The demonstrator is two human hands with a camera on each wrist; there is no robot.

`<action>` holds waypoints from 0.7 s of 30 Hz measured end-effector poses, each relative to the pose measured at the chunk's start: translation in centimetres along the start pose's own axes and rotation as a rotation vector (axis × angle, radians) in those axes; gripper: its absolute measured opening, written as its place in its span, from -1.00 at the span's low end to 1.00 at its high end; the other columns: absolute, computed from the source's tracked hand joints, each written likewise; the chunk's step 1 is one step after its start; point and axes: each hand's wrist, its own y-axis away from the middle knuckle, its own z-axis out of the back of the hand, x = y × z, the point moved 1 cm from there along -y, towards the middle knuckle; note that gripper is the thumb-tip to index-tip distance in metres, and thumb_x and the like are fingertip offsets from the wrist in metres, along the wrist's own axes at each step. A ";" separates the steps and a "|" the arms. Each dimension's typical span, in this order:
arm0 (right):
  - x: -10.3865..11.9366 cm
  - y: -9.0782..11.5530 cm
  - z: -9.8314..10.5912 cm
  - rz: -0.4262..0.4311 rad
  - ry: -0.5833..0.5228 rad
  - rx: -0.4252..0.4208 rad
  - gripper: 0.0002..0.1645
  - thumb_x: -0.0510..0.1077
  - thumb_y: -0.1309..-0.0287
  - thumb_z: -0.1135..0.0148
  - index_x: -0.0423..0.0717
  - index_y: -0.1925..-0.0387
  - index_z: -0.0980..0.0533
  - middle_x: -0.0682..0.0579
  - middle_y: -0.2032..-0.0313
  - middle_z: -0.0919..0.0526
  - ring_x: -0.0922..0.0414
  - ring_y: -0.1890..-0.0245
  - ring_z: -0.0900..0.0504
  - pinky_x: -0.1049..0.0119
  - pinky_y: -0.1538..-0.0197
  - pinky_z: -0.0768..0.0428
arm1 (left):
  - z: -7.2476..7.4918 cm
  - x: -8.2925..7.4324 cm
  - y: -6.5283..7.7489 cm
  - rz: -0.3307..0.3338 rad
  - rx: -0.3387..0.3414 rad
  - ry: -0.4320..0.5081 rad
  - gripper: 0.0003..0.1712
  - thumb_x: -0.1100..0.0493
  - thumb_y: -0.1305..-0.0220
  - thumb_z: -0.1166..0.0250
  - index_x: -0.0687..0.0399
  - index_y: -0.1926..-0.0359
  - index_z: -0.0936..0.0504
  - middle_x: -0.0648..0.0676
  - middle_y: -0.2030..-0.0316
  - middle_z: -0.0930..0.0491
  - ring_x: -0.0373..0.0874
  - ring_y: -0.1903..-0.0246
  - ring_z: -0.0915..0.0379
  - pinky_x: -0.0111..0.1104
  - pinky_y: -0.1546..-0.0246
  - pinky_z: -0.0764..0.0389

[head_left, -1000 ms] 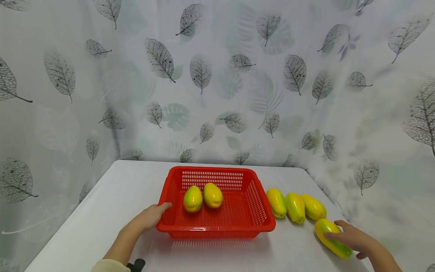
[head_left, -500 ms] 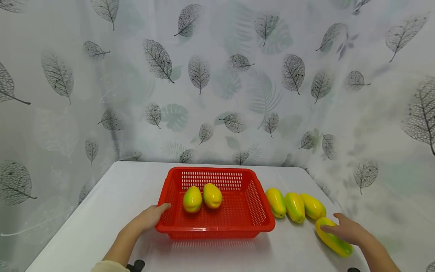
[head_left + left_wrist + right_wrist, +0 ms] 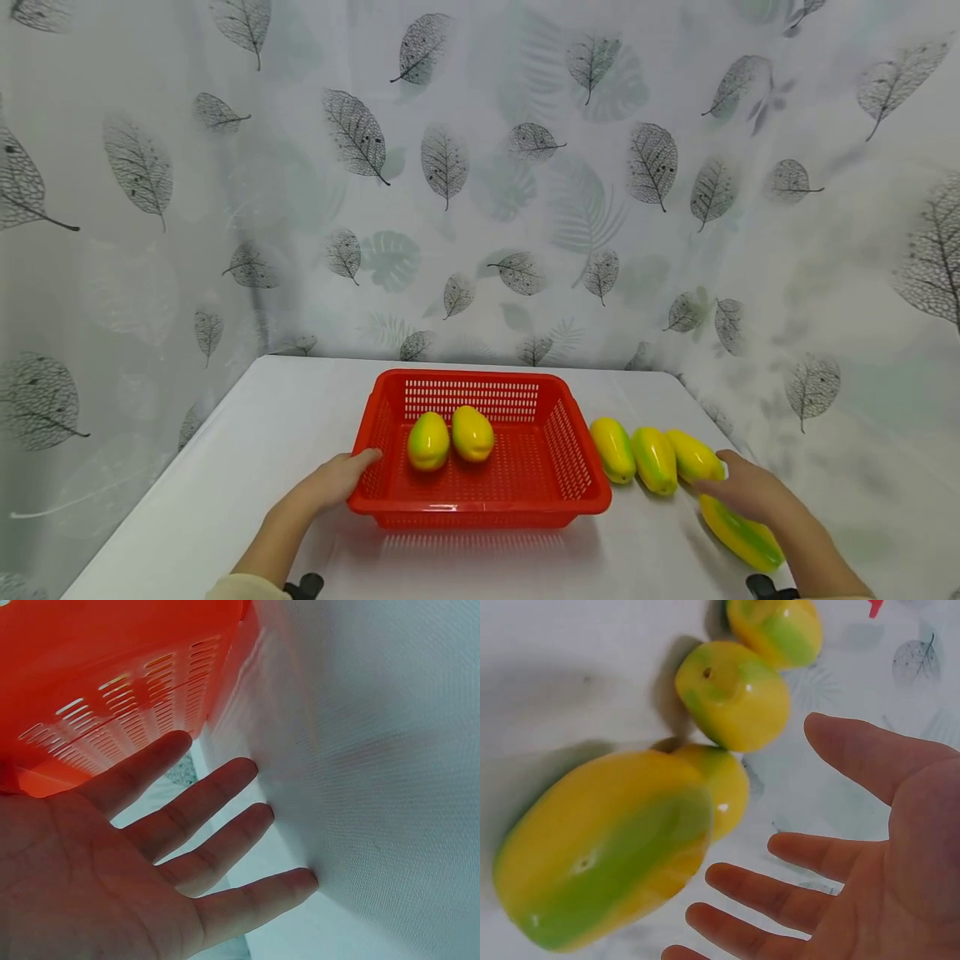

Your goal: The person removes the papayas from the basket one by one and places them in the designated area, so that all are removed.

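A red plastic basket (image 3: pixel 480 505) stands on the table, with two yellow-green papayas (image 3: pixel 428 442) lying inside. My left hand (image 3: pixel 333 482) is at its left side, thumb over the rim. In the left wrist view the fingers (image 3: pixel 206 787) are straight and spread beneath the basket's slotted wall (image 3: pixel 112 712), tips right at the white cloth. To the right, my right hand (image 3: pixel 746 487) is over the nearest loose papaya (image 3: pixel 742 535), partly covering it. Its fingers and thumb are extended and hold nothing in the right wrist view, beside that papaya (image 3: pixel 604 851).
Several loose papayas (image 3: pixel 654 461) lie close together beyond the basket's right side. White cloth covers the table (image 3: pixel 225 467). Leaf-printed curtains (image 3: pixel 480 192) rise at the back and both sides.
My right hand has moved forward from the nearest papaya toward the row behind it. That papaya stays on the table. The left hand keeps its place at the basket.
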 end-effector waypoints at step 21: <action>9.3 0.3 1.4 0.158 0.035 -0.127 0.05 0.26 -0.29 -0.25 -0.46 -0.44 -0.19 -0.53 -0.29 -0.44 -0.44 -0.18 -0.51 -0.37 -0.14 -0.54 | -0.1 -0.1 0.1 -0.009 -0.003 -0.007 -0.44 -0.11 -0.56 0.06 0.30 -0.08 -0.58 0.08 0.32 -0.73 -0.15 0.36 -0.64 -0.19 0.09 -0.71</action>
